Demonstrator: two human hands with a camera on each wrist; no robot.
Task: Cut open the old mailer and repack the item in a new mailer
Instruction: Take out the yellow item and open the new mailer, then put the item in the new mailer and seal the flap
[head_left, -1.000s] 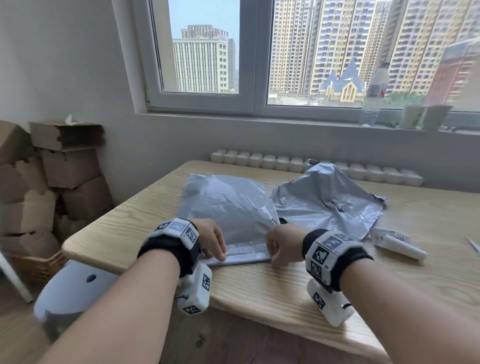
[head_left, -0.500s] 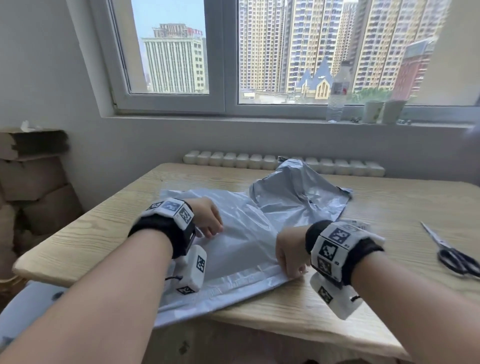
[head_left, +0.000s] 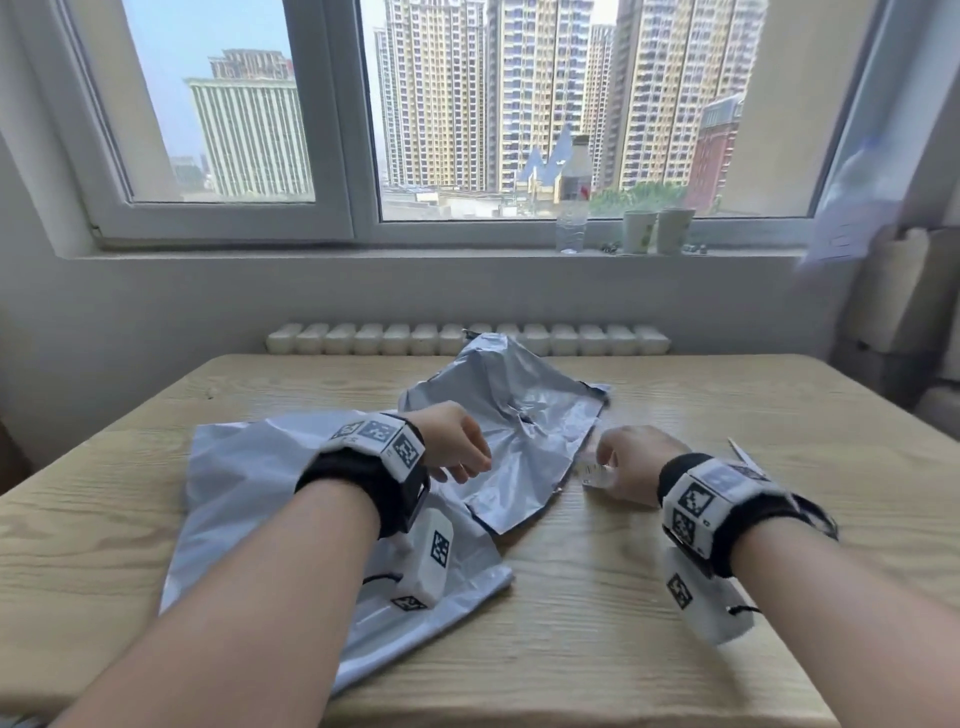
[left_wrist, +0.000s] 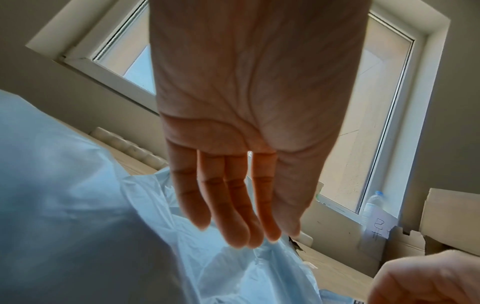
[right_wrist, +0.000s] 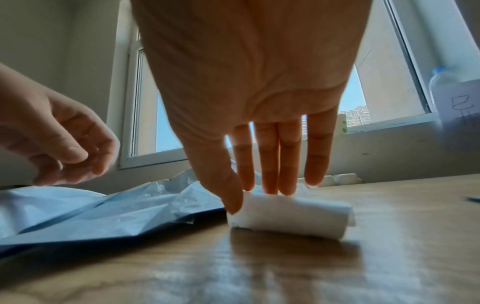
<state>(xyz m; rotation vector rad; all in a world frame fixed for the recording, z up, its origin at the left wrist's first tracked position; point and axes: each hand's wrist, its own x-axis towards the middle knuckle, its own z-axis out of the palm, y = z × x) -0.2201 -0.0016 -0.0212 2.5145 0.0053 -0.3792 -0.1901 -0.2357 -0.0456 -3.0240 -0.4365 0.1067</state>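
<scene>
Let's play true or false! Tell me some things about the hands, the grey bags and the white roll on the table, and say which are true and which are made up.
1. The right hand touches the white roll lying on the table. True.
2. The left hand grips a pair of scissors. False: it holds nothing, and its fingers hang relaxed above a grey bag.
3. The crumpled grey bag lies farther from the person than the smoother grey bag. True.
4. The white roll is already inside a bag. False: it sits on the bare wood, beside the crumpled bag.
5. A water bottle stands on the table. False: it stands on the windowsill.
</scene>
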